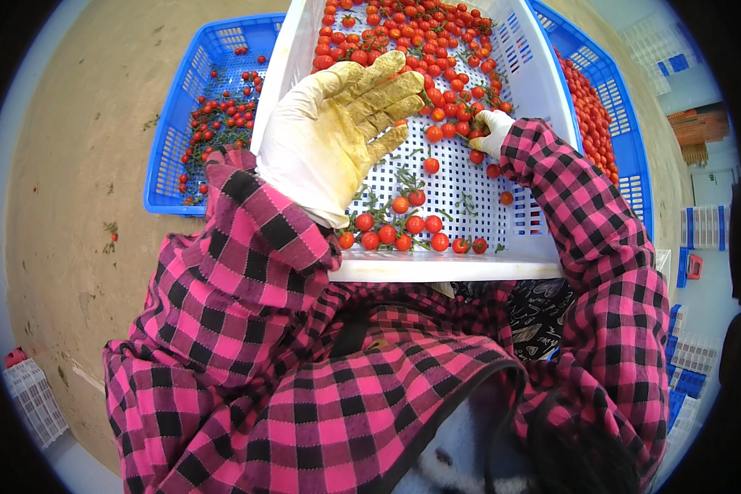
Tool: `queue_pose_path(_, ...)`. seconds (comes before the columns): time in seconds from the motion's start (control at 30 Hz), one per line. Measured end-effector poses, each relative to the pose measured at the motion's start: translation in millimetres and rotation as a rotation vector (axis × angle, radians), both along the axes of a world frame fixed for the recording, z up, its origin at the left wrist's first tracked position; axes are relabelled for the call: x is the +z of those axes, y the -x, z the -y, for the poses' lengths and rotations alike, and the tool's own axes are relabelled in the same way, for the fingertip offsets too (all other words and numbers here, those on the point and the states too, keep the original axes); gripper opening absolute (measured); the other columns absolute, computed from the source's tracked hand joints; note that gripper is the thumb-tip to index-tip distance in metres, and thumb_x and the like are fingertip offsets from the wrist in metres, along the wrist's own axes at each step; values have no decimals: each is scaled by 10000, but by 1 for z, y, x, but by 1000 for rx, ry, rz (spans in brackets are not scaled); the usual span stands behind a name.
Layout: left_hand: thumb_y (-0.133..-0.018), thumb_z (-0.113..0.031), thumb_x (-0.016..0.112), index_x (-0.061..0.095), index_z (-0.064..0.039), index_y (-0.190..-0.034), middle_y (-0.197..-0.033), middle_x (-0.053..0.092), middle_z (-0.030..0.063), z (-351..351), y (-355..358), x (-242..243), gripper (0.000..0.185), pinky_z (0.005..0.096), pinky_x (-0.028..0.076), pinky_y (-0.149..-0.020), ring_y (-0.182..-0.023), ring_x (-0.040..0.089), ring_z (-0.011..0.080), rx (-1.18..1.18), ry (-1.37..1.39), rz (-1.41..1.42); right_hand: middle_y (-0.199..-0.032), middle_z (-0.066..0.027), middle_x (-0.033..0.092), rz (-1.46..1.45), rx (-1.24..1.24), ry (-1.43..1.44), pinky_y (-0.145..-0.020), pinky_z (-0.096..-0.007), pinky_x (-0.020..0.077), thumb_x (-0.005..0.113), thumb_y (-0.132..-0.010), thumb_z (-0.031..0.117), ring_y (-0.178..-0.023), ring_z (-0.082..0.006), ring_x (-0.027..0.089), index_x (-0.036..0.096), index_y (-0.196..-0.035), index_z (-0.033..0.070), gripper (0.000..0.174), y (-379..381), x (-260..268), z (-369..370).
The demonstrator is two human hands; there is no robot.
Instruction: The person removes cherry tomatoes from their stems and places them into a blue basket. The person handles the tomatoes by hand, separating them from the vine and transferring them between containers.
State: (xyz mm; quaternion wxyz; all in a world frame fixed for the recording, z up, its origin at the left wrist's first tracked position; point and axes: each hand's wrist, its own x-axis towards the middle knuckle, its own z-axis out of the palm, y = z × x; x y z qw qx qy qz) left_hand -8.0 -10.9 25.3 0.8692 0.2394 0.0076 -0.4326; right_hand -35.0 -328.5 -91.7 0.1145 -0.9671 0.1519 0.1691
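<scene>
A white perforated plastic crate (444,270) stands before me, tilted or seen from above, with cherry tomatoes (435,46) heaped toward its far end. My left hand (352,123), in a white glove stained yellow-brown, is held palm up over the crate's left side. Its fingers are spread and the palm is bare. Down among the tomatoes at the crate's right side is my right hand (494,131), gloved alike. Its fingers curl at the edge of the heap, and their tips are partly hidden. Loose tomatoes (415,225) and green stem bits (467,204) lie near the crate's front wall.
A blue crate (168,154) on the left holds scattered tomatoes with green stems. Another blue crate (636,148), on the right, contains many red tomatoes. Stem scraps (110,238) litter the floor (68,185). White and blue crates (704,228) are stacked along the far right.
</scene>
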Motion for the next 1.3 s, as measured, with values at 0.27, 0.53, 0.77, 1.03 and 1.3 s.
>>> queue_pose_path(0.27,-886,-219,490,532,-7,-1218,-1185,590,121,6,-5,-9,396,314,421,-915,-1071,564,202,27,-264,127,-757,-40,588,103,-146,-255,-646,-276,476,706,-686,66,-699,-117,567,555,-898,24,264,13,54,-22)
queue_pose_path(0.53,-849,-156,609,547,17,-1197,-1155,584,65,15,16,-13,394,279,381,-966,-1080,520,131,-154,-536,797,-1039,-28,501,379,-112,-1266,-807,-267,462,717,-634,-92,-927,-129,509,471,-1138,51,579,78,107,-82)
queue_pose_path(0.77,-871,-156,567,550,8,-1197,-1093,610,44,15,10,-16,365,254,422,-895,-989,561,110,-131,-483,675,-1019,-59,533,343,-235,-1523,-749,-300,488,589,-615,-146,-934,-169,531,534,-1062,48,491,69,97,-61)
queue_pose_path(1.03,-867,-142,585,556,20,-1175,-1085,621,63,15,8,-18,350,254,444,-874,-990,574,115,-79,-446,658,-941,-107,629,10,309,-224,-733,-361,491,642,-772,246,-890,-259,606,593,-1008,48,312,24,22,-76)
queue_pose_path(1.3,-865,-134,592,553,29,-1179,-1142,601,88,16,8,-18,356,267,417,-930,-1057,550,135,18,-532,768,-794,-50,613,-170,-144,-1038,-469,-219,372,645,-816,184,-529,-56,452,534,-1124,64,348,34,57,-80)
